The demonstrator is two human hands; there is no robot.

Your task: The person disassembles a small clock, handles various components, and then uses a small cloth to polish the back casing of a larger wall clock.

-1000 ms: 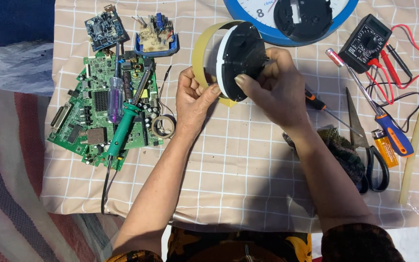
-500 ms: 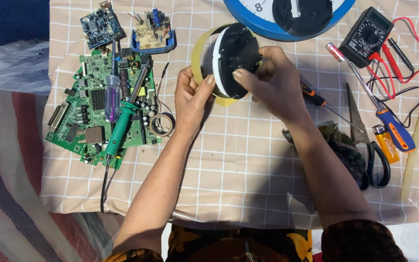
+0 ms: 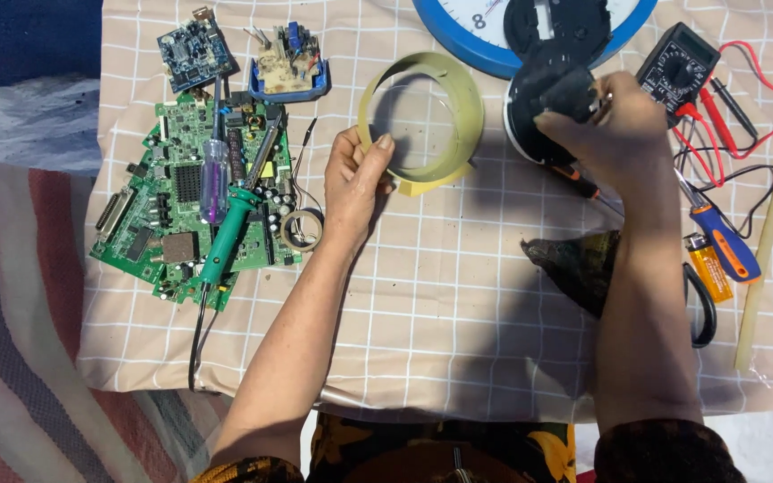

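**Two hands, ring and black part held apart**

The left hand [image 3: 355, 183] pinches the yellow ring [image 3: 422, 121] at its lower left edge, over the checked cloth [image 3: 458, 304]. The right hand [image 3: 615, 134] has its fingers closed around a black round part [image 3: 543, 112], just below the blue clock [image 3: 485, 36]. A green circuit board [image 3: 185, 201] lies at the left, well apart

Yellow ring [image 3: 422, 121], beige checked cloth [image 3: 458, 295]

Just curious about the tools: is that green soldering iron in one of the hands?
No, the green soldering iron lies on the circuit board, apart from both hands.
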